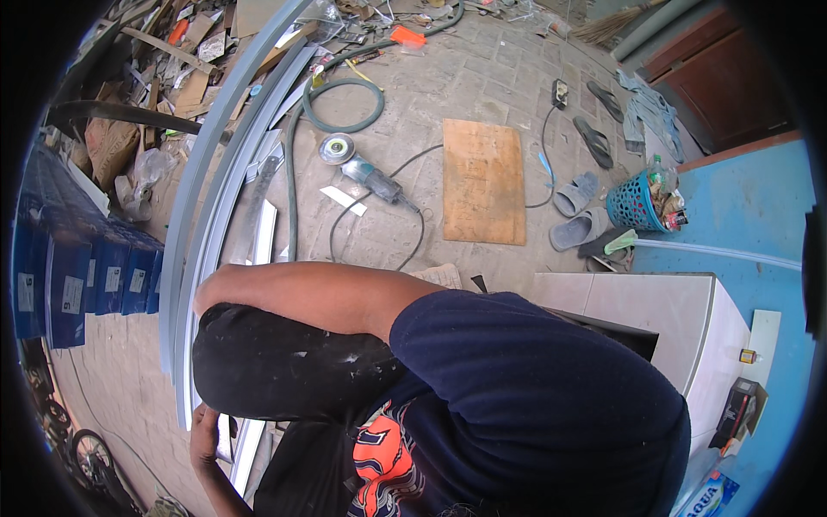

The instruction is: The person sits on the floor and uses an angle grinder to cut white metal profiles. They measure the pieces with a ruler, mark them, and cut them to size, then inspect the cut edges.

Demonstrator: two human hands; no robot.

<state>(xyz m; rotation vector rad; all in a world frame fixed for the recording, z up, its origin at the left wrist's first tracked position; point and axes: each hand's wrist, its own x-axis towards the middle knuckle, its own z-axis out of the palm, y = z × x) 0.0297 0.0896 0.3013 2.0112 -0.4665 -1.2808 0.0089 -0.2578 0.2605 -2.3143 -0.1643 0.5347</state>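
Observation:
Long grey-white trim strips (179, 250) run along my left side, curving in the picture from the far pile down to my knee. My right arm reaches across my raised knee, and my right hand (209, 289) is at the strips' edge; its fingers are hidden. Lower down, my left hand (205, 433) pinches the near end of the strips with its fingertips. Close beside that hand is a short, shiny piece (226, 437). Another white strip (247, 452) lies between my left forearm and my leg.
An angle grinder (370, 181) with its cord lies ahead on the paving near a green hose (345, 82). Beyond the strips is scrap (185, 65). Blue boxes (69, 276) stand left. A wooden board (484, 181), slippers (577, 228), a blue basket (633, 205) and a tiled block (637, 302) are right.

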